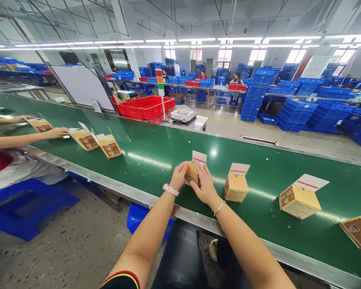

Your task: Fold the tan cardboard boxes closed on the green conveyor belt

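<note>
Between my hands a small tan cardboard box (191, 175) stands on the green conveyor belt (156, 172). Its white flap with a red line sticks up at the back. My left hand (178, 176), with a pink band at the wrist, is closed against the box's left side. My right hand (205, 185) grips the right side, its fingers reaching over the top edge and hiding part of the box. To the right stand similar boxes with raised flaps: a near box (236, 188), a farther box (301, 200), and a brown printed box (359, 232) cut off by the frame.
On the left, a co-worker's hand (58, 133) reaches among open boxes (110, 147) on the belt. Beyond the belt are a red bin (144, 107), a scale (183, 115) and a signal light (160, 82). Stacked blue crates (255, 94) stand behind; a metal rail (198, 218) edges the belt.
</note>
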Demonstrator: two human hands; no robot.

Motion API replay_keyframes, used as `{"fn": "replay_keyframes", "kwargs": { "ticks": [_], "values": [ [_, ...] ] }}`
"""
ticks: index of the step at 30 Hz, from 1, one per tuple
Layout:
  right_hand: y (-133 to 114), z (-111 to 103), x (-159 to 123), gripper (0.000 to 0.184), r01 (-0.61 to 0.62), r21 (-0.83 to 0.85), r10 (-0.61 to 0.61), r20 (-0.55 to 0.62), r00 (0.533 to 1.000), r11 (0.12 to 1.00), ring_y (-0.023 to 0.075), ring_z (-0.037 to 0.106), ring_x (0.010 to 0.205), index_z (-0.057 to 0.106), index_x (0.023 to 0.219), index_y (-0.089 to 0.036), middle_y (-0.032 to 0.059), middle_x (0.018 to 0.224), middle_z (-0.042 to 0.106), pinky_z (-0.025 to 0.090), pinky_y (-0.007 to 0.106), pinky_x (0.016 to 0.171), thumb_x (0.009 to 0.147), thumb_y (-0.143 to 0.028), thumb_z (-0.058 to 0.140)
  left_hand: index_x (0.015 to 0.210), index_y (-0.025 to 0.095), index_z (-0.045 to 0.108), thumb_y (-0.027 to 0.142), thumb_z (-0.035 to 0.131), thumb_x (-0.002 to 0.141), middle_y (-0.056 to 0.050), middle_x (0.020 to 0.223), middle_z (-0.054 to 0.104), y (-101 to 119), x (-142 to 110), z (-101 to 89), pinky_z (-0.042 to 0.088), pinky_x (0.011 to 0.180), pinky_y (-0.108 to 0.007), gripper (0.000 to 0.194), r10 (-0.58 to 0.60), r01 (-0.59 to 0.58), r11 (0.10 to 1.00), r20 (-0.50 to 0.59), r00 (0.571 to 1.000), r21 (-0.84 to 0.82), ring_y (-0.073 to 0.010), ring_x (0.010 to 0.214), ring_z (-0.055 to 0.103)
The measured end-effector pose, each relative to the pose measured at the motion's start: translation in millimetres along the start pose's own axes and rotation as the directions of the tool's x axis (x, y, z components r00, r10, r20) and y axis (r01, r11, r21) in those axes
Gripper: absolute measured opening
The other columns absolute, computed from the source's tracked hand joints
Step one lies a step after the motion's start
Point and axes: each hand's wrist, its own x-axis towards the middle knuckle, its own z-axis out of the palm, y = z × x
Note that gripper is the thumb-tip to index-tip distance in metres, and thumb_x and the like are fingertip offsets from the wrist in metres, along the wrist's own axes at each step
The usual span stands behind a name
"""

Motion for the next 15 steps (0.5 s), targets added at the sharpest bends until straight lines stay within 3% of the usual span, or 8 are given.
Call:
{"fn": "replay_keyframes", "kwargs": {
  "ticks": [3,6,9,12,15],
  "values": [
    [7,4,9,0.036,-0.047,0.026,0.049,-0.076,0.996,0.999,0.0335,0.033,0.137,0.065,0.108,-0.022,0.0095,0.127,0.061,0.028,0.056,0.111,0.079,-0.041,0.058,0.097,0.017,0.065,0.052,0.065,0.072,-0.009,0.103,0.071,-8,-5,7.8,0.049,0.088,-0.033,0.043,-0.026,0.025,0.999,0.059,0.998,0.022,-0.0226,0.098,0.064],
    [10,2,12,0.019,-0.142,0.117,0.161,-0.176,0.971,0.983,0.0305,0.043,0.126,0.067,0.075,-0.025,0.007,0.092,0.07,0.029,0.05,0.111,0.078,-0.042,0.059,0.088,0.018,0.065,0.041,0.072,0.067,-0.007,0.093,0.07,-11,-3,12.3,0.048,0.088,-0.034,0.031,-0.063,0.059,0.995,0.059,0.996,0.079,-0.0233,0.097,0.063],
    [13,3,14,0.032,-0.266,0.179,0.304,-0.241,0.922,0.947,0.0284,0.05,0.114,0.054,0.054,-0.025,0.0061,0.069,0.062,0.032,0.047,0.108,0.081,-0.043,0.054,0.087,0.019,0.061,0.033,0.073,0.068,-0.004,0.085,0.068,-12,4,20.5,0.049,0.086,-0.033,0.026,-0.113,0.108,0.987,0.037,0.993,0.117,-0.0212,0.092,0.063],
    [19,12,18,0.029,-0.398,0.213,0.45,-0.347,0.823,0.892,0.0296,0.047,0.115,0.051,0.06,-0.023,0.0107,0.09,0.061,0.035,0.049,0.104,0.081,-0.043,0.051,0.108,0.019,0.051,0.026,0.075,0.067,-0.003,0.091,0.065,-10,11,30.8,0.049,0.081,-0.03,0.048,-0.182,0.182,0.975,-0.01,0.983,0.128,-0.0166,0.086,0.064],
    [29,22,19,0.021,-0.499,0.274,0.569,-0.406,0.715,0.822,0.0282,0.048,0.112,0.055,0.086,-0.022,0.0142,0.111,0.052,0.041,0.046,0.098,0.078,-0.04,0.052,0.114,0.019,0.046,0.02,0.079,0.062,-0.006,0.096,0.062,-9,17,37.6,0.051,0.073,-0.029,0.061,-0.304,0.3,0.942,0.0,0.953,0.151,-0.015,0.076,0.064]
  ]
}}
